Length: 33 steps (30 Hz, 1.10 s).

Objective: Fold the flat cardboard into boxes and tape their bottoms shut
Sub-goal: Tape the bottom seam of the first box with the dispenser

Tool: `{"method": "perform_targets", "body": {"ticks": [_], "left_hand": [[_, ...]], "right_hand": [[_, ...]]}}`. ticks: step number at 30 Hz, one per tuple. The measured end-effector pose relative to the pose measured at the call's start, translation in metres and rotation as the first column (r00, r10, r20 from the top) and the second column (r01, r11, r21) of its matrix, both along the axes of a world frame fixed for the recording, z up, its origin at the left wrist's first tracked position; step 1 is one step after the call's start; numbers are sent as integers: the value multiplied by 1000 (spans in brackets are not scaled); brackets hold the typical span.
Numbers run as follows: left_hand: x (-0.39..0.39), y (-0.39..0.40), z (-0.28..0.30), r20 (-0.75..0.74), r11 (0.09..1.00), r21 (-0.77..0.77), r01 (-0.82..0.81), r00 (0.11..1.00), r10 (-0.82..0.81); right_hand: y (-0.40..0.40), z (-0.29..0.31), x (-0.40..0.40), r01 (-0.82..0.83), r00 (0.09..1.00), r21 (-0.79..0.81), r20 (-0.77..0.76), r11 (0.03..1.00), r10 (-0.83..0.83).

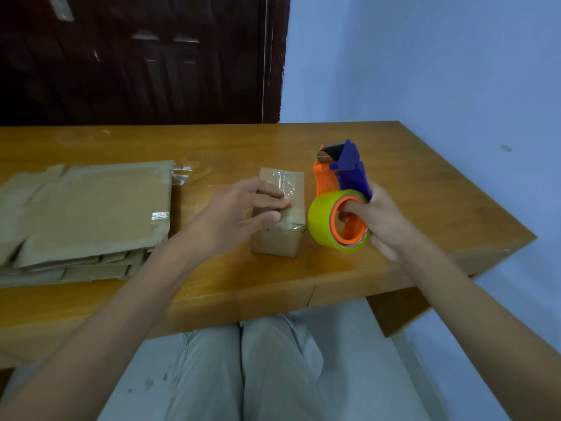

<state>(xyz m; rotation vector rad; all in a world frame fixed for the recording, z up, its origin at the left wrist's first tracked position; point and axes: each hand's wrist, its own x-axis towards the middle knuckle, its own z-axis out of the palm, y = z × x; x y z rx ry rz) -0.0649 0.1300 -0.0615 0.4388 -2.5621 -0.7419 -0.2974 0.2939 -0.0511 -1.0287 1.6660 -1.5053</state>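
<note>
My left grip [243,214] presses its fingers on the taped seam of a small brown cardboard box [279,220] mid-counter; my right grip [376,220] clutches the orange-and-blue tape dispenser with its yellow-green roll [340,208]. Taping looks nearly finished; next, I judge, another sheet from the flat cardboard stack [88,217] on the wooden counter [425,192].
</note>
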Motion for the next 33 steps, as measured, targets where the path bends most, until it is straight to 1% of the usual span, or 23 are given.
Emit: {"method": "perform_targets", "body": {"ticks": [2, 4, 7, 9, 10, 11, 13, 14, 15, 18, 19, 20, 21, 22, 23, 24, 25, 26, 27, 28, 31, 33], "left_hand": [[0, 3, -4, -41, 1000, -15, -18, 999, 17], [2, 3, -11, -118, 999, 37, -16, 993, 21], [6, 5, -19, -204, 994, 113, -3, 979, 26], [6, 7, -20, -209, 996, 91, -17, 977, 36], [6, 8, -19, -201, 997, 70, -32, 979, 46], [5, 10, -19, -193, 997, 55, -56, 979, 65], [2, 14, -22, -181, 992, 41, -118, 976, 124], [0, 17, -24, -181, 988, 30, -149, 972, 152], [-2, 19, -27, -191, 985, 18, -171, 966, 171], [-6, 25, -33, -255, 982, 30, -188, 948, 189], [-6, 25, -32, -258, 983, 44, -180, 948, 185], [-5, 25, -31, -249, 985, 61, -162, 953, 172], [-3, 23, -29, -239, 988, 80, -132, 960, 147], [0, 19, -27, -232, 989, 110, -98, 965, 121], [4, 15, -23, -227, 986, 154, -63, 969, 98], [9, 10, -18, -220, 976, 214, -28, 973, 76], [14, 4, -13, -210, 959, 282, 15, 977, 47], [18, 0, -9, -199, 938, 341, 56, 980, 14], [22, -4, -5, -186, 922, 378, 85, 982, -14], [24, -7, -4, -170, 916, 389, 98, 985, -33], [24, -10, -3, -140, 922, 371, 114, 988, -66], [24, -10, -5, -149, 909, 397, 126, 986, -71]], "right_hand": [[-2, 1, -1, 10, 1000, 1, 27, 1000, -10], [-5, -2, -7, 22, 999, 46, 47, 999, -24], [-10, -16, -19, 21, 995, 183, 93, 983, -38], [-11, -20, -28, 46, 994, 272, 82, 961, -71], [-11, -19, -32, 73, 996, 325, 32, 943, -88], [-13, -18, -36, 116, 993, 386, -72, 915, -95], [-17, -12, -42, 194, 947, 485, -318, 853, -35], [-19, -10, -44, 217, 917, 514, -398, 830, 7], [-21, -9, -47, 237, 891, 532, -453, 813, 37], [-23, -4, -47, 259, 845, 606, -520, 752, 127], [-21, -1, -44, 290, 794, 584, -589, 758, 149], [-18, 3, -38, 329, 713, 501, -688, 800, 137], [-13, 7, -30, 328, 639, 359, -765, 874, 74], [-8, 12, -17, 262, 624, 206, -781, 943, -3], [-5, 18, -1, 152, 657, 97, -753, 984, -28], [-3, 22, 15, 26, 682, 53, -731, 998, 21], [-3, 23, 29, -77, 680, 50, -727, 996, 90], [-3, 19, 37, -137, 652, 59, -746, 989, 135], [-5, 12, 40, -165, 623, 52, -768, 985, 145], [-7, 6, 41, -164, 609, 35, -783, 986, 129], [-10, -2, 38, -118, 637, -9, -768, 993, 69], [-9, -3, 38, -116, 638, -16, -767, 993, 62]]}}
